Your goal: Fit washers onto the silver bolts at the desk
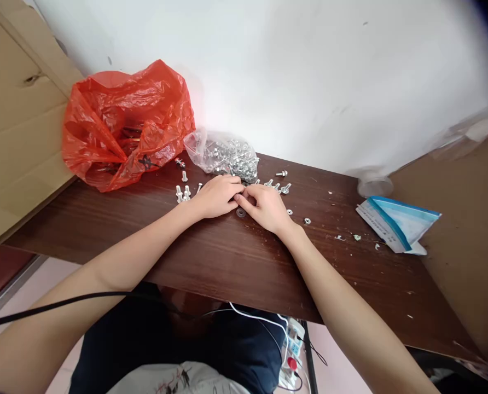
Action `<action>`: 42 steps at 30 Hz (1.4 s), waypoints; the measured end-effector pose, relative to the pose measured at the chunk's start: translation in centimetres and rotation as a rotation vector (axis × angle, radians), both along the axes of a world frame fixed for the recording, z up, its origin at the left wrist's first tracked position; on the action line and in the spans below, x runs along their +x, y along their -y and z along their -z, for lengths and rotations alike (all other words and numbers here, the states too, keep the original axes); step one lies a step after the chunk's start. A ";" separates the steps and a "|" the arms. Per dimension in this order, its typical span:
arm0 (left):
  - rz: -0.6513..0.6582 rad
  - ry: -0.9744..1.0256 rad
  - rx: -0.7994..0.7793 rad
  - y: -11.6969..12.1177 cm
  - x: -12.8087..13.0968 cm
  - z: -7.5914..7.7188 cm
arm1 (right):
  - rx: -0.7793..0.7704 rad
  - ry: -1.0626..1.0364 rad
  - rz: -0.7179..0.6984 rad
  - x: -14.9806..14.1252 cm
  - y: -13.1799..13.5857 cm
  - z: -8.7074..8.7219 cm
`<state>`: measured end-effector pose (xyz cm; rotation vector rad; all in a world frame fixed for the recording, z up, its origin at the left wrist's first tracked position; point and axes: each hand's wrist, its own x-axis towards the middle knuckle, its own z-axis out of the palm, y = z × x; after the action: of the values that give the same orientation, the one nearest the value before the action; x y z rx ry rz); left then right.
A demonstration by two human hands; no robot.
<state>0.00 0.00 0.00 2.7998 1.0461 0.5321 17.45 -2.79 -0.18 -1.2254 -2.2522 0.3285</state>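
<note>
While both hands meet at the middle of the table, the head view reads as follows.

Left hand [216, 196]: curled, knuckles up, fingertips pressed against the right hand's; something small seems pinched there, but what it is I cannot tell.
Right hand [265, 207]: fingers bent and nearly closed, thumb and forefinger drawn together toward the left fingertips; its hold is hidden too.
Washer [240, 213]: lies flat on the dark wooden table [211, 257], just below where the fingertips meet, touched by neither hand as far as I can see.
Clear bag of hardware [225, 153]: just behind the hands, open side toward them.
Standing bolts [183, 192]: a small cluster just left of the left hand.
Loose bolts [280, 186]: scattered just behind the right hand.
Red plastic bag [123, 123]: far left, well apart.
Blue-and-white packet [394, 221]: far right, well apart.
Doing it well: I judge that small parts like these want a fingertip pinch held low over the table, so a dropped piece stays near.
</note>
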 end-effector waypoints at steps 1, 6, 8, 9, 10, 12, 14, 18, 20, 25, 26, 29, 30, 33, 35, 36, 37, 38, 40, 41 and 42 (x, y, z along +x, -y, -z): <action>0.001 0.001 0.000 0.0 0.0 0.0 | 0.000 0.002 0.000 0.0 0.0 0.0; -0.002 -0.012 0.001 0.0 0.0 0.0 | 0.003 0.000 0.004 0.0 0.0 0.0; -0.002 -0.017 -0.005 0.0 0.1 -0.1 | 0.000 -0.002 0.002 0.1 0.0 0.0; -0.002 -0.019 -0.009 0.1 0.1 -0.1 | -0.003 -0.003 0.001 0.1 0.0 0.0; -0.003 -0.021 -0.011 0.1 0.1 -0.1 | -0.004 -0.004 0.001 0.1 0.0 0.0; -0.005 -0.024 -0.010 0.1 0.1 -0.1 | -0.008 -0.004 0.002 0.1 0.0 0.0; -0.008 -0.030 -0.003 0.1 0.1 -0.1 | -0.008 0.000 0.005 0.0 0.0 -0.1; -0.015 -0.043 -0.004 0.1 0.1 -0.2 | -0.010 0.012 0.012 0.0 0.0 -0.2; -0.015 -0.047 -0.011 0.1 0.1 -0.2 | -0.010 0.013 0.013 0.0 0.0 -0.2; -0.013 -0.043 -0.015 0.2 0.0 -0.3 | -0.010 0.007 0.004 0.0 0.1 -0.1; -0.012 -0.043 -0.013 0.2 0.0 -0.3 | -0.010 0.007 0.003 0.0 0.1 -0.1; -0.004 -0.036 0.004 0.2 0.0 -0.3 | -0.007 0.005 0.001 0.0 0.0 0.0; -0.004 -0.034 0.010 0.2 0.1 -0.2 | -0.004 0.004 0.001 0.0 0.0 0.0; -0.011 -0.041 0.017 0.3 0.1 -0.2 | 0.003 0.005 0.004 0.0 0.0 0.0; -0.016 -0.046 0.016 0.3 0.1 -0.2 | 0.006 0.006 0.006 0.0 0.0 0.1; -0.018 -0.045 0.015 0.3 0.1 -0.2 | 0.007 0.005 0.005 0.0 0.0 0.1; -0.019 -0.040 0.013 0.3 0.1 -0.2 | 0.009 0.005 0.004 0.0 0.0 0.1; -0.023 -0.030 0.011 0.4 0.1 -0.2 | 0.012 0.005 0.002 0.0 0.0 0.1; -0.037 -0.003 0.005 0.4 0.1 -0.3 | 0.020 0.009 0.003 0.0 0.0 0.1; -0.048 0.012 0.001 0.4 0.1 -0.3 | 0.025 0.014 0.006 0.0 -0.1 0.1; -0.060 0.027 -0.003 0.4 0.1 -0.3 | 0.032 0.019 0.010 0.0 -0.1 0.1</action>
<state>0.13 -0.41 0.31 2.7586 1.1270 0.5724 17.50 -2.72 -0.27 -1.2285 -2.2581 0.2771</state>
